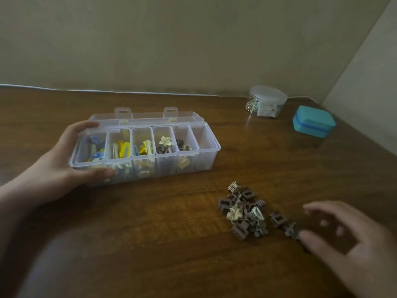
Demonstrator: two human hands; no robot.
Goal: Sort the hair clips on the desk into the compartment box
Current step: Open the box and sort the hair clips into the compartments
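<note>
**Five compartments filled, one heap of brown clips left to sort**

Two hands are at work, and the step in hand looks like the fetching of the next clip from the pile.

At the left of the frame, the left hand (64,162) grips the near-left end of the clear compartment box (206,157), fingers curled over its far rim and thumb pressed along its front wall, steadying it on the wooden desk (150,244). The box's lid lies folded back behind it. Reading its compartments from left to right: blue clips, then yellow and cream ones, then yellow with a little blue, then a cream flower clip (165,141) on top of brown ones, then a few small dark clips; the last compartment at the right end looks empty.

Lower right of centre, the pile of brown claw clips (243,214) lies loose on the desk, with a second cream flower clip (234,215) among them and two strays (278,219) just to its right.

At the lower right, the right hand (348,239) hovers with fingers spread wide and holding nothing, blurred, its thumb just beside the outermost stray.

The next move, as I judge it, calls for pinching one small clip free of the tangle and carrying it across to the matching compartment.

In the upper right stand a lidded clear jar (267,101) and a teal case (313,121), well apart from the work.
</note>
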